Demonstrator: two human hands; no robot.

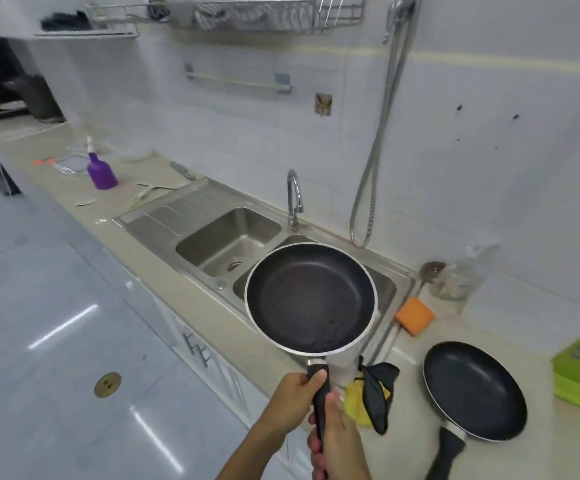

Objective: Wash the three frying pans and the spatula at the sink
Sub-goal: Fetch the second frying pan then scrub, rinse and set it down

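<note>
Friend: Hands first; what are they on?

Me: Both on one handle [319, 382]; my left hand [293, 398] is curled round it up near the bowl, thumb on top; my right hand [339, 441] grips lower, toward the butt end; neither is free.

Friend: And the pan itself?

Me: The frying pan [311, 299] sits at twelve o'clock from my hands, held in the air, mouth up; its long axis runs six to twelve, handle at six; the bowl hangs over the right basin [385, 289] of the sink [164, 216], with the tap [293, 199] beyond its far rim, also about twelve.

Friend: So the next move?

Me: A short one, I judge; forward and down along that same line, toward the spout; my left hand, nearer the bowl, would steer.

Friend: What's in what?

Me: Held pan: dark floor, a few faint marks toward six, no water that I can make out; the left basin [205, 244] at eleven shows only its drain; the right one is mostly hidden under the pan, so I cannot say; a second frying pan [475, 389] lies on the counter [410, 355] at three o'clock, nothing in it, handle toward me; an orange sponge [415, 315] sits between one and two, beside the sink's edge; a yellow and black cloth [373, 400] lies just right of my hands; third pan and spatula are not in view.
</note>
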